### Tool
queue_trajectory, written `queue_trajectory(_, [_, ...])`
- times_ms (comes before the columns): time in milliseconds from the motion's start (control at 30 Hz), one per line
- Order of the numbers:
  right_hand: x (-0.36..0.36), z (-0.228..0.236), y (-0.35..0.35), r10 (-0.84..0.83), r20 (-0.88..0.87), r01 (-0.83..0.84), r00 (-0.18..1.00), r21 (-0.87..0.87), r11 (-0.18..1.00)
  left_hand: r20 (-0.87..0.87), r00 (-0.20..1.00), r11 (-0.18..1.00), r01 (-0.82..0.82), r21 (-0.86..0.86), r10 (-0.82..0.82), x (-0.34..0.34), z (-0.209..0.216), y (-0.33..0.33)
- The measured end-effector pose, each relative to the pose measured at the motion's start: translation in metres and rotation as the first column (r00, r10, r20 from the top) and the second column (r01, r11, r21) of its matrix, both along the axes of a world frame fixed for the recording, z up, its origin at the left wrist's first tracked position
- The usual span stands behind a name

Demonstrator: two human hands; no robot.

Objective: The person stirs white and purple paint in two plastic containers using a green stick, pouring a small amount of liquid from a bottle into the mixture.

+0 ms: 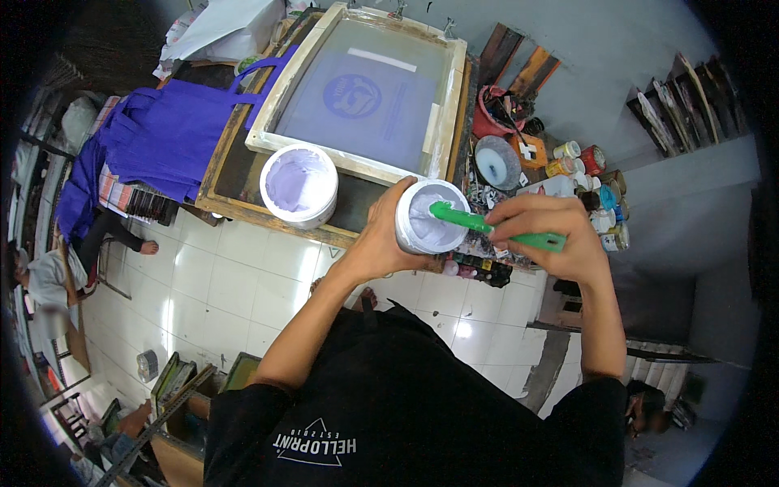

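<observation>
My left hand (379,238) is wrapped round a small white tub (403,221) with thick pale lavender ink inside and smeared on its wall. A green plastic spatula (464,217) is pinched in my right hand (556,229), its far end inside the tub at the ink. Left of this tub, a larger white tub (315,217) of similar lavender ink stands on the near part of the worktable. Beyond both tubs lies a wooden-framed printing screen (449,105), with a round emblem showing in its lavender mesh area.
Purple cloth bags (174,134) lie left of the screen. To the right are a grey bowl (497,162), a red basin (487,122), an orange box (531,152) and several paint pots (565,166). At far left another person's leg (122,231) shows above the tiled floor (211,276).
</observation>
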State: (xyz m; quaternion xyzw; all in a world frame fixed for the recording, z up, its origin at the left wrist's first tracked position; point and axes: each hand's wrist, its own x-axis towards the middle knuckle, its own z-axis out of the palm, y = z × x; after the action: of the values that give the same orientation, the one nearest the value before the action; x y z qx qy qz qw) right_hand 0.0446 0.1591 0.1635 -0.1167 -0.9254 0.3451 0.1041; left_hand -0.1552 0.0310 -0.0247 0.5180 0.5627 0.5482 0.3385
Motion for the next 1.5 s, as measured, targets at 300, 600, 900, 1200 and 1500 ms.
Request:
queue_trajectory(300, [0.010, 0.005, 0.010, 0.143, 0.159, -0.156, 0.977, 0.072, 0.985, -0.060, 0.998, 0.991, 0.012, -0.137, -0.021, -0.003, 0.005, 0.001])
queue_trajectory(600, [-0.010, 0.036, 0.009, 0.270, 0.233, -0.292, 0.934, 0.064, 0.954, -0.140, 0.990, 0.989, -0.002, -0.149, -0.019, -0.002, 0.004, 0.000])
queue_trajectory(900, [-0.014, 0.063, 0.011, 0.284, 0.262, -0.298, 0.922, 0.014, 0.954, -0.145, 0.989, 0.993, -0.007, -0.115, -0.010, -0.002, 0.000, 0.000])
queue_trajectory(1200, [-0.008, 0.083, 0.013, 0.261, 0.174, -0.281, 0.949, 0.097, 0.955, -0.122, 0.992, 0.995, 0.017, -0.100, -0.029, -0.002, -0.005, 0.001])
queue_trajectory(1500, [0.028, 0.090, 0.034, 0.021, -0.153, -0.029, 0.988, -0.049, 0.998, -0.039, 0.999, 0.984, -0.026, -0.177, 0.019, -0.009, 0.007, -0.040])
